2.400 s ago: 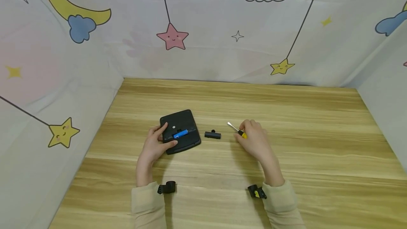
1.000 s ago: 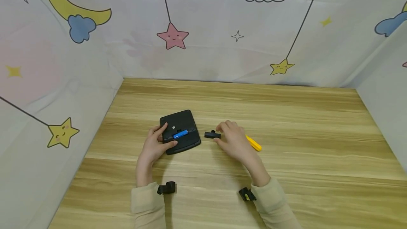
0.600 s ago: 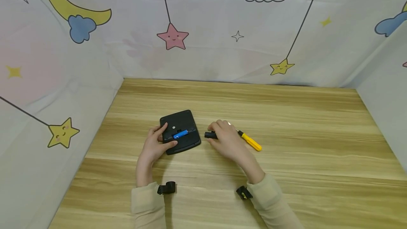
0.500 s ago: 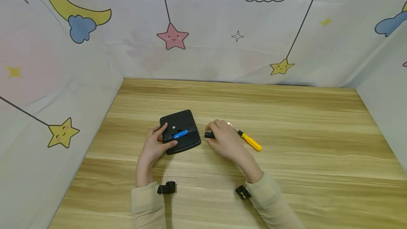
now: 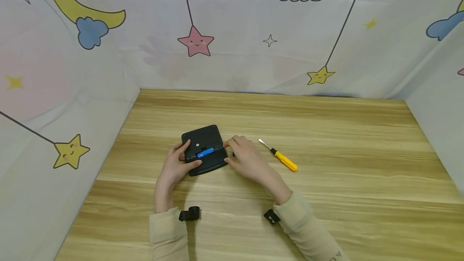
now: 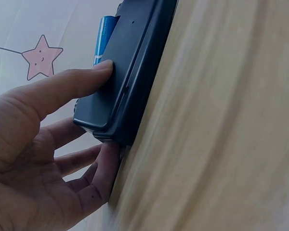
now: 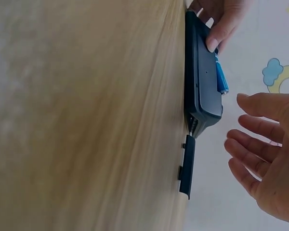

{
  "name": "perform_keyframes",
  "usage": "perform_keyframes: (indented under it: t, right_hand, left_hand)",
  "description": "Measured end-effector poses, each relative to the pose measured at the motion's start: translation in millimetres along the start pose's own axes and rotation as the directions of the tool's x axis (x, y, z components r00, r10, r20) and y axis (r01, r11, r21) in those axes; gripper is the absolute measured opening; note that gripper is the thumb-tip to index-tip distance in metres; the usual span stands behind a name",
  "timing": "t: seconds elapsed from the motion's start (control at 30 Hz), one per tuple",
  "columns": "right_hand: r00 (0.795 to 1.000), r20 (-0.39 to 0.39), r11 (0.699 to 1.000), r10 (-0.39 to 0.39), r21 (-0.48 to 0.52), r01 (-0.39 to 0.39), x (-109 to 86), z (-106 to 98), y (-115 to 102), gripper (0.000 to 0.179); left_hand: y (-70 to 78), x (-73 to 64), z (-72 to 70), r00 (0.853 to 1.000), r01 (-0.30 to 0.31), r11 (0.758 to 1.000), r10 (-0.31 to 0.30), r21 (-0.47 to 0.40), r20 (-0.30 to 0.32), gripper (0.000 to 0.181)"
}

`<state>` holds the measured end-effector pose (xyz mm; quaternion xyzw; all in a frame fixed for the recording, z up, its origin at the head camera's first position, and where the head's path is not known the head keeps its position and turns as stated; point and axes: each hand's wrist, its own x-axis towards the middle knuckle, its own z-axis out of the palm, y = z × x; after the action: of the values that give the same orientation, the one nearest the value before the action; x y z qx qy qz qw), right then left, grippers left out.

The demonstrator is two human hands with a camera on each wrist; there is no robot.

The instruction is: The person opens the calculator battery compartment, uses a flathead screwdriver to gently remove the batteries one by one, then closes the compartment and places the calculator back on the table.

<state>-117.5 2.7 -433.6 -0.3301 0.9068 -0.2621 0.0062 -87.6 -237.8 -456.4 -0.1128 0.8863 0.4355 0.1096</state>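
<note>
A flat black device (image 5: 203,134), which looks like a calculator lying back up, has a blue battery (image 5: 206,152) in its uncovered slot. My left hand (image 5: 175,166) grips its left side, thumb on the back and fingers at the edge, as the left wrist view shows. My right hand (image 5: 246,158) hovers at the device's right edge, fingers spread and apart from it in the right wrist view. Below that hand lies the black battery cover (image 7: 187,168), mostly hidden in the head view. The battery's end (image 7: 222,84) sticks up a little above the slot.
A yellow-handled screwdriver (image 5: 284,160) lies right of my right hand, its metal tip pointing up and left. The wooden table (image 5: 344,152) ends at a printed cloth backdrop (image 5: 246,67), which also hangs at both sides.
My right hand has let go of the screwdriver, passed left over the battery cover and reached the device's right edge. The left hand, device and cover have stayed in place.
</note>
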Motion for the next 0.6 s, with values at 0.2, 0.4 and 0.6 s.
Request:
perform_keyframes:
  t: [0.2, 0.4, 0.6]
  right_hand:
    - [1.000, 0.006, 1.000, -0.011, -0.008, 0.011, 4.3, 3.6, -3.7, 0.038]
    - [0.999, 0.009, 0.999, -0.031, -0.024, 0.032, 8.5, 6.0, -6.1, 0.040]
    - [0.999, 0.035, 0.999, -0.039, -0.031, 0.040, 13.2, 7.7, -8.2, 0.041]
  left_hand:
    - [0.2, -0.8, -0.2, 1.000, 0.001, 1.000, -0.001, -0.009, 0.001, 0.083]
    - [-0.3, -0.9, -0.5, 1.000, 0.001, 1.000, -0.001, -0.006, 0.001, 0.082]
    - [-0.5, -1.1, -0.6, 1.000, -0.002, 1.000, 0.002, -0.009, 0.001, 0.082]
